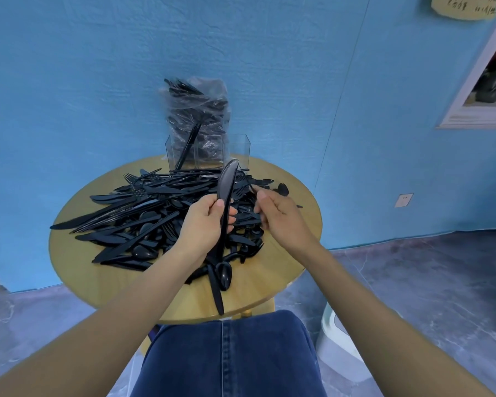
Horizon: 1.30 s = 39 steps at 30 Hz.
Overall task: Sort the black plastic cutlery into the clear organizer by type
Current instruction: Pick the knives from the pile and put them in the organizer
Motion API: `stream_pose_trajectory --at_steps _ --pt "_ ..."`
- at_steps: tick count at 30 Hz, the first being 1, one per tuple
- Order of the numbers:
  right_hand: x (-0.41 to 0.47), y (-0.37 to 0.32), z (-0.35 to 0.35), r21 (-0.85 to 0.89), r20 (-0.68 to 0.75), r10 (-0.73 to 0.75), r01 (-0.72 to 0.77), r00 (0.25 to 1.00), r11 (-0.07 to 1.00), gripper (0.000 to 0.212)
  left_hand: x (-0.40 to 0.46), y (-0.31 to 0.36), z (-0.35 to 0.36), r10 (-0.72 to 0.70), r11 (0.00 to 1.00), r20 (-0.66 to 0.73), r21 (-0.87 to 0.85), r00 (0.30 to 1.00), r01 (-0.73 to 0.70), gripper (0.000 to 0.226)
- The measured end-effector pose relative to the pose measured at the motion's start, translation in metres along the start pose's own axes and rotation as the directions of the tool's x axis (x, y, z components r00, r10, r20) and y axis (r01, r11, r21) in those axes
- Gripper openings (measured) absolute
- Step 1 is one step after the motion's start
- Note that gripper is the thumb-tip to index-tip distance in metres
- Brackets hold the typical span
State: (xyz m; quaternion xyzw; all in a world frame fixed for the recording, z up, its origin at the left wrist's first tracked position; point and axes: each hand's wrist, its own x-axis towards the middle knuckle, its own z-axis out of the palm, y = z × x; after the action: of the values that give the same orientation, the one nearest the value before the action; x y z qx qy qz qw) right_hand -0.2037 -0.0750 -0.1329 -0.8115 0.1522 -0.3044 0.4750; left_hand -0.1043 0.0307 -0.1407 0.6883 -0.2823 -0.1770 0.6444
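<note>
Nearest me, low in the frame, blue jeans (229, 353) and both forearms reaching up to the round wooden desk (72, 259). A spoon (224, 275) and a knife (216, 293) lie loose at the desk's near edge. My left hand (204, 222), centre frame, has fingers and thumb curled round a black knife (226, 193), blade pointing up. My right hand (278, 216), just right of it, is pinching something thin and black out of the heap; I can't tell which type.

Past the hands, the pile of black cutlery (143, 213) sprawls across the desk's middle: knives, forks, spoons all tangled. So I'd say we're barely started. The clear organizer (208, 151) stands at the far edge, upper centre; its left compartment holds what looks like one piece leaning, the right one looks bare, the middle I can't judge. Behind it, a plastic bag of more cutlery (196, 110) leans on the blue wall (69, 81). The heap lies between hands and organizer, so every drop means reaching over it.
</note>
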Motion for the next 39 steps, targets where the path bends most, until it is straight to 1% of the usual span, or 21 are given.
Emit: stream_pose_trajectory --at_steps 3,5,7,9,12,14,15,17,18,21,25,27,29,32,34,36,37,38,39 --pt "0.011 -0.007 0.014 0.134 0.005 0.122 -0.121 0.993 0.984 0.022 0.007 0.000 0.000 -0.015 0.999 0.013 -0.031 1.000 0.016 0.024" --pt "0.017 -0.012 0.022 0.211 -0.027 0.155 -0.146 0.988 0.967 0.029 0.010 -0.001 0.000 -0.031 0.998 0.025 -0.054 0.999 0.032 0.023" --pt "0.022 -0.013 0.030 0.303 -0.083 0.222 -0.187 0.972 0.934 0.033 0.013 -0.002 0.001 -0.041 0.996 0.031 -0.073 0.999 0.043 0.023" --pt "0.027 -0.014 0.037 0.371 -0.152 0.327 -0.252 0.933 0.894 0.032 0.017 -0.003 0.003 -0.043 0.994 0.032 -0.095 0.999 0.046 0.024" --pt "0.039 -0.013 0.049 0.470 -0.245 0.476 -0.326 0.845 0.820 0.029 0.021 -0.002 0.006 -0.030 0.992 0.018 -0.121 0.999 0.032 0.025" --pt "0.047 -0.011 0.056 0.493 -0.292 0.528 -0.348 0.797 0.798 0.025 0.023 -0.002 0.007 -0.016 0.990 0.005 -0.138 1.000 0.017 0.026" --pt "0.051 -0.009 0.059 0.496 -0.298 0.541 -0.357 0.786 0.791 0.021 0.025 -0.001 0.006 -0.007 0.990 -0.002 -0.140 1.000 0.007 0.026" --pt "0.056 -0.009 0.061 0.525 -0.270 0.545 -0.353 0.794 0.774 0.012 0.028 -0.001 0.004 0.009 0.991 -0.009 -0.137 1.000 -0.010 0.026" --pt "0.058 -0.009 0.061 0.533 -0.236 0.536 -0.353 0.810 0.769 0.012 0.030 -0.001 0.003 0.015 0.990 -0.004 -0.137 1.000 -0.015 0.027" --pt "0.061 -0.009 0.056 0.466 -0.152 0.483 -0.368 0.862 0.805 0.011 0.034 -0.001 -0.001 0.023 0.993 0.029 -0.118 0.999 -0.020 0.033" --pt "0.068 -0.009 0.046 0.398 -0.065 0.429 -0.371 0.901 0.839 0.012 0.038 -0.005 -0.003 0.042 0.999 0.069 0.023 0.997 -0.044 0.032" --pt "0.072 -0.009 0.040 0.379 -0.039 0.411 -0.367 0.911 0.850 0.006 0.039 -0.006 -0.003 0.041 0.997 0.108 0.059 0.993 -0.048 0.029" --pt "0.074 -0.008 0.037 0.375 -0.028 0.412 -0.373 0.911 0.849 0.011 0.041 -0.006 0.000 0.036 0.997 0.150 0.064 0.988 -0.046 0.027" --pt "0.075 -0.003 0.036 0.396 -0.029 0.446 -0.399 0.895 0.827 0.012 0.041 -0.003 0.006 -0.018 0.999 0.236 0.051 0.972 0.006 0.022" --pt "0.075 0.000 0.034 0.403 0.001 0.441 -0.404 0.897 0.821 0.010 0.042 -0.004 0.009 -0.035 0.996 0.241 0.092 0.970 0.013 0.019" --pt "0.074 0.004 0.028 0.425 0.073 0.406 -0.397 0.911 0.813 0.009 0.044 -0.007 0.011 -0.024 0.987 0.207 0.160 0.978 -0.010 0.016" --pt "0.074 0.008 0.023 0.396 0.085 0.386 -0.386 0.919 0.833 0.010 0.045 -0.008 0.012 -0.027 0.986 0.199 0.166 0.980 -0.007 0.016" --pt "0.073 0.014 0.016 0.317 0.060 0.369 -0.368 0.927 0.874 0.012 0.046 -0.009 0.013 -0.039 0.987 0.199 0.161 0.979 0.007 0.016" --pt "0.071 0.023 0.007 0.193 0.001 0.353 -0.346 0.936 0.918 0.014 0.048 -0.010 0.014 -0.055 0.988 0.200 0.152 0.978 0.024 0.017"
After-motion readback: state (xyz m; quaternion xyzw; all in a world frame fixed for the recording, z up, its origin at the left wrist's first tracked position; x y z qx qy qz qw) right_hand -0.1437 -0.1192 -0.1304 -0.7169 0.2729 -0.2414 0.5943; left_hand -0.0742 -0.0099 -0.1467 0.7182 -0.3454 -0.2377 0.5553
